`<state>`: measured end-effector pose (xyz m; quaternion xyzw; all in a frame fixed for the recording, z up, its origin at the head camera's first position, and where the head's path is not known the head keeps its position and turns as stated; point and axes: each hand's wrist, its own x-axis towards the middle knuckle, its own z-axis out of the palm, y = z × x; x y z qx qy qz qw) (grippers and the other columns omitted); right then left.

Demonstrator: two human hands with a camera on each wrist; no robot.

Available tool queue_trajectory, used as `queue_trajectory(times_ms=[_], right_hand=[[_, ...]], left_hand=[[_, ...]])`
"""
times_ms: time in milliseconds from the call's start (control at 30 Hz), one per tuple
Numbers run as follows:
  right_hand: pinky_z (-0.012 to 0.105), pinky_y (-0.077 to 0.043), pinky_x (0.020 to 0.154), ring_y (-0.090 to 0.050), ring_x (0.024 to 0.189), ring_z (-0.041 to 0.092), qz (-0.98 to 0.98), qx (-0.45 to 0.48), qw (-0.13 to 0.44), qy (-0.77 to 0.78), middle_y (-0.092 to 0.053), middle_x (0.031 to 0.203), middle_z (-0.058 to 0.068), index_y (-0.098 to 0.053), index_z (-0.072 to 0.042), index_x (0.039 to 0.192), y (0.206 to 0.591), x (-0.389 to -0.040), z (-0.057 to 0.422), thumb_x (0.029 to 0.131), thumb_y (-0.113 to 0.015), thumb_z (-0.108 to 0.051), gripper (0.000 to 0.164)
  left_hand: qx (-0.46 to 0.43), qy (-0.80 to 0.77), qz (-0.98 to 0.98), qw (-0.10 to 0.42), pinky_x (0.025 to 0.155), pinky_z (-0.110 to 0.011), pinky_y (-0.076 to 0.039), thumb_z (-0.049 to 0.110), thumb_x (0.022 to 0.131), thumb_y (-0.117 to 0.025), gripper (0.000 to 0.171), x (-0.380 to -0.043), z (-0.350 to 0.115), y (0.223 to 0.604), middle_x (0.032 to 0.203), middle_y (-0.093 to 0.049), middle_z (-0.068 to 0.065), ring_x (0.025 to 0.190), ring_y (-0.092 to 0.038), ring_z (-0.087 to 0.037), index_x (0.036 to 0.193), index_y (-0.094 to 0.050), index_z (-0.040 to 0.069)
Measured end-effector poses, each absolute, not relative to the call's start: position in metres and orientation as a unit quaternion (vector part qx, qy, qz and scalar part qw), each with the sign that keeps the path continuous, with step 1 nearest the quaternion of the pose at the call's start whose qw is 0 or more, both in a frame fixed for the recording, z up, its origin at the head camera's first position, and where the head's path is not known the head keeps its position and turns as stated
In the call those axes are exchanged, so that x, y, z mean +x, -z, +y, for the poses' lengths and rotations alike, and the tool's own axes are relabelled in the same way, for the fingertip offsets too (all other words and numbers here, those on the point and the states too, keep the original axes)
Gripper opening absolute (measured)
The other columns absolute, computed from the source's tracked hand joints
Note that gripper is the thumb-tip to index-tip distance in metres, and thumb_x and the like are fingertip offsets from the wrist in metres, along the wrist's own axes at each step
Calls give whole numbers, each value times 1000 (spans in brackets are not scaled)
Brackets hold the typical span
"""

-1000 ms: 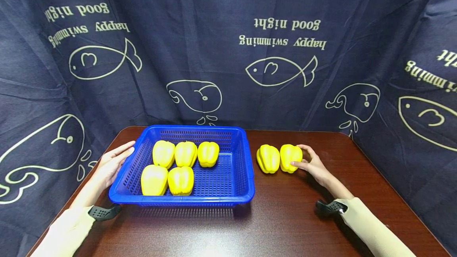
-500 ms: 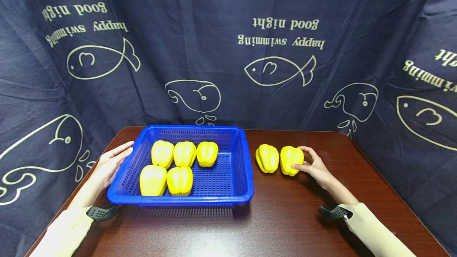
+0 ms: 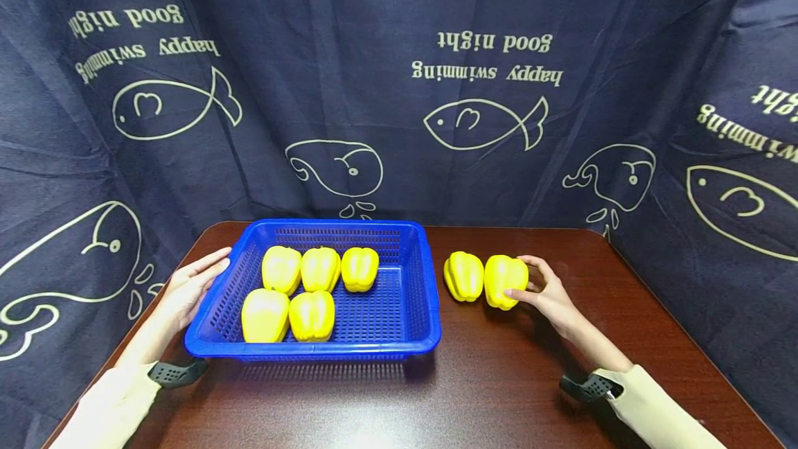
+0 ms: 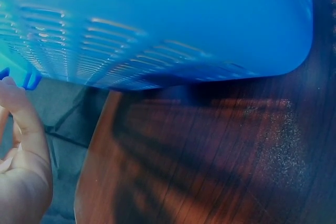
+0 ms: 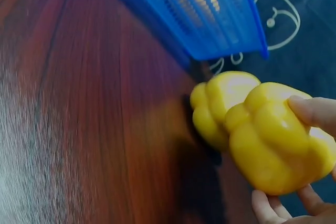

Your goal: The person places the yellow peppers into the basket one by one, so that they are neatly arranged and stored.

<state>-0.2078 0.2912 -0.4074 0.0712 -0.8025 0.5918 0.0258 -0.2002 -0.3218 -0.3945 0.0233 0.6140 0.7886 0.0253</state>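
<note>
My right hand (image 3: 551,296) grips a yellow bell pepper (image 3: 503,283) between thumb and fingers. In the right wrist view the held bell pepper (image 5: 275,140) partly hides a second bell pepper (image 5: 215,106), which stands on the table to its left in the head view. At the left, my left hand (image 3: 190,289) holds the side rim of a blue plastic basket (image 3: 324,350). Part of that hand (image 4: 23,166) shows below the rim in the left wrist view. Inside the basket lie several yellow bell peppers (image 3: 312,316), grouped toward its left, with bare mesh at the right.
The basket stands on a dark brown wooden table (image 3: 499,393). Behind and at both sides hangs a dark blue curtain (image 3: 399,89) with fish and whale drawings. The second bell pepper (image 3: 464,276) is between the basket and my right hand.
The gripped bell pepper has shifted slightly toward me and appears a little bigger, my right hand moving with it. My left hand and the basket hold their places. The head view has turned slightly.
</note>
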Motion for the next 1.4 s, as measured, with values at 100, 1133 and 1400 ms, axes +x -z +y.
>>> queue_trajectory(times_ms=[100, 1133, 1400], right_hand=[[18, -52, 76, -61, 90, 0, -798, 65, 29, -598, -50, 113, -14, -35, -4, 135, 402, -205, 286, 79, -74, -2, 68], [23, -54, 78, -61, 96, 9, -786, 129, 36, -603, -52, 123, 8, -40, -5, 134, 326, -173, 212, 76, -75, 1, 68], [27, -56, 77, -60, 98, 19, -772, 150, 5, -617, -49, 128, 21, -40, -4, 134, 321, -173, 188, 75, -74, 3, 68]], left_hand=[[22, -788, 615, 25, 71, -21, -56, 11, 99, -51, 31, -200, -323, 395, 99, -71, 15, 86, -69, -4, 112, -70, 32], [22, -786, 617, 31, 71, -21, -57, 12, 99, -52, 30, -201, -324, 395, 99, -71, 16, 87, -69, -4, 111, -69, 33], [25, -780, 624, 26, 71, -20, -56, 12, 99, -53, 30, -200, -324, 395, 100, -71, 17, 87, -69, -3, 117, -67, 31]])
